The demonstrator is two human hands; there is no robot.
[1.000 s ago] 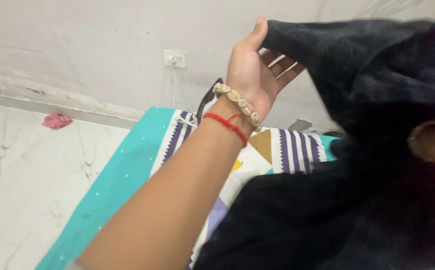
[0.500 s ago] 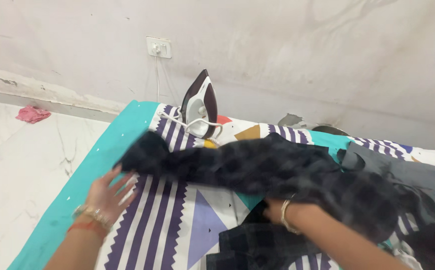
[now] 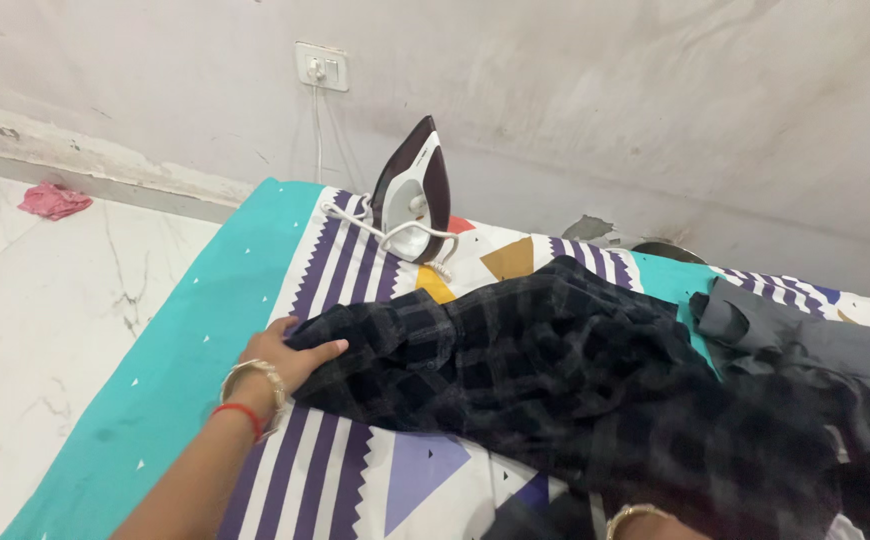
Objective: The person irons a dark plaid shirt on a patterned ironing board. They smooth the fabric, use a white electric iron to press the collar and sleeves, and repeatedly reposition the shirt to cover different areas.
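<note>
— Under my left hand (image 3: 280, 358), what's there?
— Dark checked shirt (image 3: 545, 375), its edge pinched in my fingers, spread rightward over the patterned bedsheet (image 3: 355, 470).
— Right hand?
— Hidden beneath cloth; grip unclear. Iron (image 3: 410, 190) stands beyond.

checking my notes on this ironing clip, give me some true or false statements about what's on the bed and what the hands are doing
1. The left hand grips the edge of the dark checked shirt. True.
2. The iron lies flat on the shirt. False: it stands upright on its heel on the patterned sheet, apart from the shirt.
3. The iron's cord runs up to a wall socket. True.
4. A pink cloth lies on the sheet. False: it lies on the white floor by the wall.
5. The right hand holds the iron. False: only a bangled wrist shows at the bottom edge, by the shirt.
</note>
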